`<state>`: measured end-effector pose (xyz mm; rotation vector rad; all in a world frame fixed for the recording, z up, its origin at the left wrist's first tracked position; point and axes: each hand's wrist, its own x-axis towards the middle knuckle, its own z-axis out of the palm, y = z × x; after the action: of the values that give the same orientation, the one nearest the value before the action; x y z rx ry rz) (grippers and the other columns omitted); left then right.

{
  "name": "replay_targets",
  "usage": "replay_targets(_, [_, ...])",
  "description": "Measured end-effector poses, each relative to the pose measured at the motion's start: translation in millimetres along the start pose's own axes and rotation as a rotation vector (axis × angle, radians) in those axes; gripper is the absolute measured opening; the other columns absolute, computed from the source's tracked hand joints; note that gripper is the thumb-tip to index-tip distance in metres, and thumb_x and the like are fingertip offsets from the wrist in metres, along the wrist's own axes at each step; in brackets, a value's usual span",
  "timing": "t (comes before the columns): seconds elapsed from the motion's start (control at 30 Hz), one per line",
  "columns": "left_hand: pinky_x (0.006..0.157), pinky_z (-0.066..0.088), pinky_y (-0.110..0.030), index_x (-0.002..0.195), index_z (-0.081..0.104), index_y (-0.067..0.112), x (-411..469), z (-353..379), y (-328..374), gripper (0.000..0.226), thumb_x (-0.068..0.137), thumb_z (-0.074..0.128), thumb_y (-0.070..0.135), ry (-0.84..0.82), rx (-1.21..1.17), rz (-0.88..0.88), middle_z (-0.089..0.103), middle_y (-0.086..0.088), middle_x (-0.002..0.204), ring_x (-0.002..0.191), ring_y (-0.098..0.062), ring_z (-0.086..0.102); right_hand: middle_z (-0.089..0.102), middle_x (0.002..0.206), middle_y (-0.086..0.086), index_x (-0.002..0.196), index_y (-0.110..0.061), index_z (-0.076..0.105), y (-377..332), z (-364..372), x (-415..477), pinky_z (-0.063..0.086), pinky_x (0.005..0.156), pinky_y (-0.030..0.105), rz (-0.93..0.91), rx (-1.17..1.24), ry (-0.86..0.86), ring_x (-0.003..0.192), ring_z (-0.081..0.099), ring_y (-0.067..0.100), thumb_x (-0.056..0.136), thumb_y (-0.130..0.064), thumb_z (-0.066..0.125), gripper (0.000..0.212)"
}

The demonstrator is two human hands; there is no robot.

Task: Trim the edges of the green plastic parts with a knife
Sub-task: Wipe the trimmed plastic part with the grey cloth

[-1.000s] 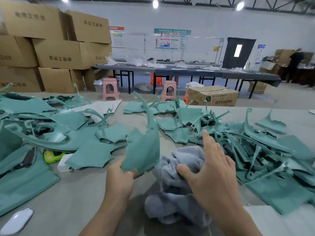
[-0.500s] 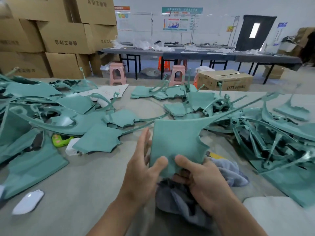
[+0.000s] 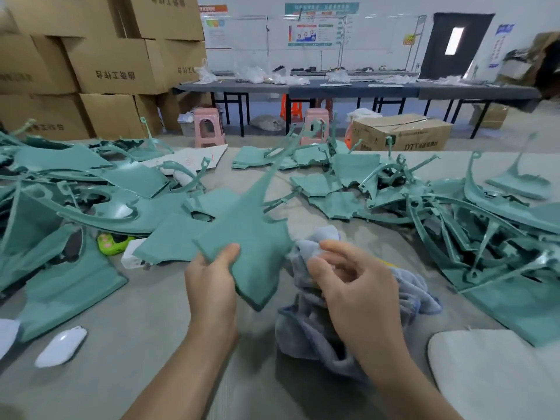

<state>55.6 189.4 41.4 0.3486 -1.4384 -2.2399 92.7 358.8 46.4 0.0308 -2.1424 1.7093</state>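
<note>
My left hand [image 3: 212, 278] grips a flat green plastic part [image 3: 251, 234] by its near edge; the part's long thin stem points up and away over the table. My right hand [image 3: 348, 283] hovers just right of the part, above a crumpled grey-blue cloth [image 3: 309, 331], with its fingers curled and apart and nothing in them. Heaps of green plastic parts lie on the left [image 3: 69, 204] and on the right [image 3: 472, 225]. I see no knife.
A white oval object [image 3: 60, 347] lies at the near left and a lime-green item [image 3: 113, 242] sits under the left heap. A pale pad [image 3: 497, 377] is at the near right. Stacked cardboard boxes [image 3: 100, 62], pink stools and dark tables stand beyond the grey table.
My right hand has let go of the green part and drawn back over the cloth. The left hand has swung the part so its stem points away instead of to the right.
</note>
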Motion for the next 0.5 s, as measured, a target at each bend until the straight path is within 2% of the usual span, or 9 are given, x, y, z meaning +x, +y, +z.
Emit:
replay_targets(0.03, [0.061, 0.055, -0.02, 0.088, 0.08, 0.028, -2.1, -0.9, 1.6, 0.026, 0.088, 0.065, 0.007, -0.007, 0.053, 0.105, 0.079, 0.005, 0.089, 0.08, -0.012, 0.074, 0.076, 0.1, -0.023, 0.108, -0.04, 0.072, 0.6, -0.2, -2.1, 0.054, 0.078, 0.011, -0.037, 0.026, -0.041, 0.094, 0.072, -0.004, 0.075, -0.047, 0.074, 0.034])
replay_targets(0.1, [0.068, 0.056, -0.022, 0.095, 0.078, 0.032, -10.6, -4.7, -0.8, 0.021, 0.087, 0.064, 0.018, -0.142, 0.182, 0.27, 0.078, 0.008, 0.092, 0.085, -0.011, 0.072, 0.067, 0.128, -0.025, 0.128, -0.043, 0.063, -0.5, 6.7, -6.4, 0.049, 0.093, 0.009, 0.019, 0.245, -0.3, 0.121, 0.061, -0.005, 0.073, -0.05, 0.077, 0.057])
replay_targets(0.17, [0.087, 0.056, -0.026, 0.119, 0.07, 0.04, -27.8, -6.6, -8.5, 0.038, 0.087, 0.063, 0.022, -0.441, 0.326, 0.371, 0.074, 0.011, 0.115, 0.107, -0.014, 0.069, 0.058, 0.144, -0.022, 0.146, -0.04, 0.048, -0.8, 18.0, -9.8, 0.047, 0.104, 0.017, 0.048, 0.345, -0.485, 0.135, 0.05, -0.002, 0.077, -0.049, 0.081, 0.078])
replay_targets(0.2, [0.1, 0.05, -0.026, 0.134, 0.06, 0.045, -37.7, -4.8, -13.4, 0.054, 0.087, 0.062, 0.02, -0.596, 0.423, 0.446, 0.065, 0.014, 0.133, 0.124, -0.014, 0.062, 0.061, 0.141, -0.018, 0.146, -0.038, 0.048, -1.3, 20.8, -11.4, 0.049, 0.105, 0.024, 0.058, 0.362, -0.485, 0.133, 0.054, 0.002, 0.076, -0.048, 0.082, 0.079])
replay_targets(0.27, [0.115, 0.031, -0.019, 0.148, 0.041, 0.049, -48.3, 3.4, -19.9, 0.079, 0.079, 0.064, 0.02, -0.767, 0.604, 0.583, 0.041, 0.024, 0.155, 0.145, -0.005, 0.037, 0.073, 0.123, -0.006, 0.126, -0.035, 0.065, -2.0, 17.5, -5.6, 0.055, 0.1, 0.037, 0.182, 0.493, -0.369, 0.119, 0.068, 0.014, 0.074, -0.041, 0.081, 0.055])
replay_targets(0.3, [0.116, 0.025, -0.016, 0.148, 0.041, 0.05, -50.9, 7.5, -17.4, 0.082, 0.075, 0.064, 0.022, -0.782, 0.637, 0.593, 0.036, 0.028, 0.156, 0.147, 0.0, 0.032, 0.076, 0.116, 0.002, 0.116, -0.029, 0.072, -1.2, 12.9, 0.0, 0.057, 0.095, 0.041, 0.291, 0.639, -0.312, 0.112, 0.071, 0.021, 0.075, -0.035, 0.081, 0.043])
replay_targets(0.37, [0.117, 0.023, -0.015, 0.141, 0.054, 0.045, -48.9, 9.1, -13.2, 0.068, 0.077, 0.059, 0.025, -0.71, 0.701, 0.69, 0.041, 0.031, 0.152, 0.145, 0.003, 0.033, 0.076, 0.111, 0.019, 0.108, -0.012, 0.077, 2.9, -0.8, 12.0, 0.061, 0.086, 0.045, 0.447, 0.903, -0.225, 0.103, 0.074, 0.033, 0.077, -0.016, 0.08, 0.031])
replay_targets(0.43, [0.116, 0.026, -0.015, 0.144, 0.054, 0.036, -44.8, 5.8, -10.2, 0.058, 0.086, 0.059, 0.03, -0.515, 0.768, 0.768, 0.043, 0.027, 0.152, 0.144, 0.003, 0.035, 0.075, 0.109, 0.024, 0.101, -0.004, 0.079, 3.2, -13.7, 22.3, 0.063, 0.08, 0.045, 0.471, 0.918, -0.174, 0.094, 0.075, 0.036, 0.074, -0.012, 0.075, 0.029])
replay_targets(0.5, [0.105, 0.036, -0.009, 0.15, 0.041, 0.041, -41.7, 4.0, -4.1, 0.07, 0.085, 0.067, 0.037, -0.36, 0.725, 0.631, 0.045, 0.035, 0.145, 0.134, 0.011, 0.042, 0.074, 0.106, 0.026, 0.097, -0.003, 0.08, 6.1, -18.9, 25.6, 0.059, 0.077, 0.046, 0.441, 0.834, -0.194, 0.088, 0.071, 0.039, 0.072, -0.013, 0.077, 0.027])
